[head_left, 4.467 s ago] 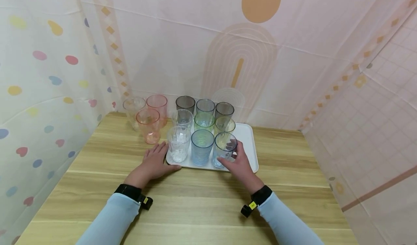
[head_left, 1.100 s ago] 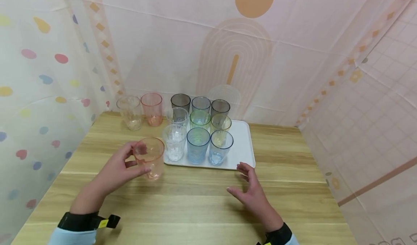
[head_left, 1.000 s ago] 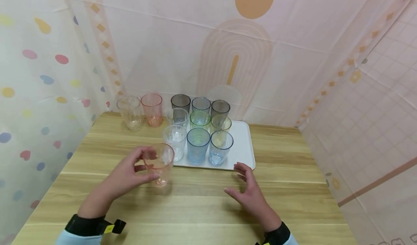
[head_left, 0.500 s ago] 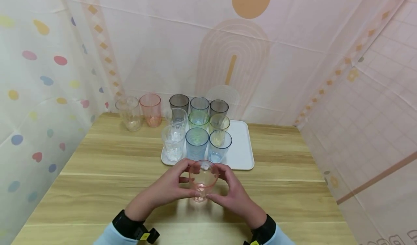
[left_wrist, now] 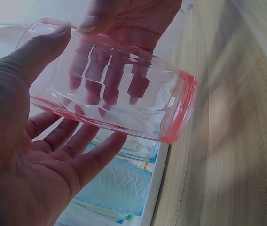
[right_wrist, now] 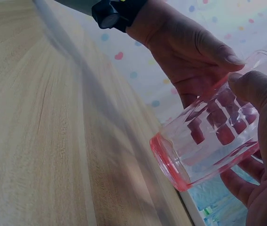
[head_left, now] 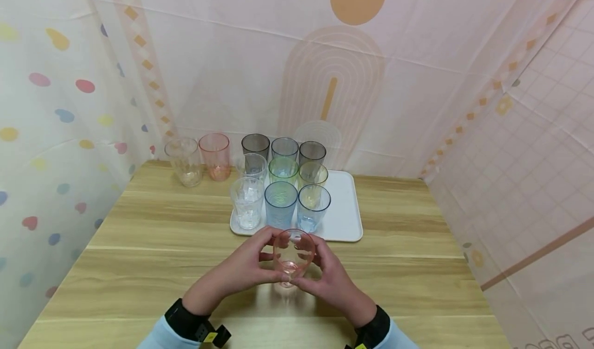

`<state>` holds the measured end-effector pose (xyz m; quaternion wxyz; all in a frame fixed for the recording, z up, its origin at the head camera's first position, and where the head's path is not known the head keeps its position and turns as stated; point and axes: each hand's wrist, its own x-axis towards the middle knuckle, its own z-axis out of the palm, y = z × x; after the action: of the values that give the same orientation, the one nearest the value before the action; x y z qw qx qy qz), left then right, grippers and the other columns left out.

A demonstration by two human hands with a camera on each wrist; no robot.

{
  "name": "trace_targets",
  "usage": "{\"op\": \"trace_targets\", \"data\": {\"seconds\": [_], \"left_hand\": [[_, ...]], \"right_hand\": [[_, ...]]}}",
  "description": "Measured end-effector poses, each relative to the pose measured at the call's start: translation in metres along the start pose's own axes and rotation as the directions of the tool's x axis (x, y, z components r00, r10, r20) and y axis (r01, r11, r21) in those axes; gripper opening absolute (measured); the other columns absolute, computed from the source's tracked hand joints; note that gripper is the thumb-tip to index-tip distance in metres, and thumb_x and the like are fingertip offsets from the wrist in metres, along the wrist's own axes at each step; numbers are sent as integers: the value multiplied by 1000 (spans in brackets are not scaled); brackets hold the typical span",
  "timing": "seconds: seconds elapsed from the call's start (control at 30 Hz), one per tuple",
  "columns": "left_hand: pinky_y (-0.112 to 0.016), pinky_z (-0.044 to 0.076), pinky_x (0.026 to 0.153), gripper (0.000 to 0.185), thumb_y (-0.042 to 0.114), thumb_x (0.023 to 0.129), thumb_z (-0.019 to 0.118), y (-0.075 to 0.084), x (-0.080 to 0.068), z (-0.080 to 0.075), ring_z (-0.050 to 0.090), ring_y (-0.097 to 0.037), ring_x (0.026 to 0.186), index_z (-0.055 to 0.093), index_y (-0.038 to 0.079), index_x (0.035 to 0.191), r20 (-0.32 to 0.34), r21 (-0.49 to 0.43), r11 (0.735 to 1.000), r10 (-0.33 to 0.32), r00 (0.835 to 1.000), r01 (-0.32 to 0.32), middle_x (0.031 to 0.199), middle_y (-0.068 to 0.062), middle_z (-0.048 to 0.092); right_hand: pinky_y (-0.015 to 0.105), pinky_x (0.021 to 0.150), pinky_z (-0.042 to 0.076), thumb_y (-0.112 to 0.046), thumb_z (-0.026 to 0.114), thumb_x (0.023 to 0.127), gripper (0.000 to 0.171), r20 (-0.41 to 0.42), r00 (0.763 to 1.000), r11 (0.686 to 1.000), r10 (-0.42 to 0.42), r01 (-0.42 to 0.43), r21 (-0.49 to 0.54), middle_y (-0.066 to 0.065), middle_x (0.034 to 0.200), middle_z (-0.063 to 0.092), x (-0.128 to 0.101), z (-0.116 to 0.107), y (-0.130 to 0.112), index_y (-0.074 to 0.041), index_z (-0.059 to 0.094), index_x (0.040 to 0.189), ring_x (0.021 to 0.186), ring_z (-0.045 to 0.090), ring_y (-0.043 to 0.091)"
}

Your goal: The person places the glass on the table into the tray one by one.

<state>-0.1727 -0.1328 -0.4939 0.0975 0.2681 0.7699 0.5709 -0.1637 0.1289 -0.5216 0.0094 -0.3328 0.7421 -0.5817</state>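
Head view: both hands, left hand (head_left: 241, 269) & right hand (head_left: 331, 279), grip a pink cup (head_left: 292, 256) above the desk (head_left: 139, 246), just in front of the tray (head_left: 345, 220) (nine cups on it).
Left wrist: left fingers (left_wrist: 84, 157) curl under cup (left_wrist: 119, 101).
Right wrist: right thumb (right_wrist: 260, 92) on cup (right_wrist: 208, 141), tilted.

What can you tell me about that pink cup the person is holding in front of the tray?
The pink cup is a see-through tumbler, plastic by the look of it, with faceted walls and a thicker, deeper pink base. It looks empty. It is held above the wooden table, just in front of the white tray, mouth tilted toward the head camera. The left hand and right hand grip it from opposite sides, fingers curled round its wall.
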Motion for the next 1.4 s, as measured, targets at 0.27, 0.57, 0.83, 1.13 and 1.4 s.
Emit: {"op": "trace_targets", "data": {"seconds": [0.27, 0.57, 0.83, 1.13, 1.4], "left_hand": [[-56, 51, 117, 83, 37, 88, 97, -4, -8, -10, 57, -31, 143, 53, 14, 155, -27, 166, 986, 35, 999, -30, 151, -7, 58], [-66, 49, 115, 75, 43, 97, 88, -24, -40, -51, 58, -42, 140, 57, 5, 154, -239, 502, 853, -24, 971, 145, 151, -16, 59], [-74, 42, 116, 86, 43, 98, 86, -36, -55, -76, 50, -56, 142, 50, -6, 157, -350, 679, 689, 2, 937, 252, 157, -33, 52], [-78, 36, 118, 98, 56, 98, 81, -47, -61, -79, 40, -59, 149, 41, -3, 165, -351, 771, 570, 9, 936, 284, 166, -36, 41], [-81, 36, 115, 100, 58, 96, 82, -54, -65, -78, 38, -60, 151, 41, -1, 165, -367, 767, 569, 7, 930, 298, 166, -38, 39]], "right_hand": [[53, 113, 56, -9, 95, 89, 87, -68, 997, 998, 40, -43, -54, 13, 153, 62, -5, -12, 1, -7, 45, 161, 136, 64, 40], [41, 109, 58, 1, 95, 85, 86, -264, 963, 980, 45, -94, -176, 13, 146, 65, -14, -60, 10, 0, 47, 156, 135, 62, 31], [31, 117, 48, 1, 89, 92, 87, -387, 914, 970, 120, -192, -151, 20, 152, 61, 2, -107, 26, -8, 40, 164, 141, 57, 29], [60, 124, 41, -6, 85, 97, 72, -425, 889, 969, 170, -228, -90, 20, 153, 56, 66, -143, 55, -1, 42, 155, 145, 52, 33], [56, 124, 41, -15, 83, 100, 75, -462, 864, 960, 199, -267, -86, 19, 152, 50, 130, -163, 81, 1, 36, 156, 143, 50, 32]]}}
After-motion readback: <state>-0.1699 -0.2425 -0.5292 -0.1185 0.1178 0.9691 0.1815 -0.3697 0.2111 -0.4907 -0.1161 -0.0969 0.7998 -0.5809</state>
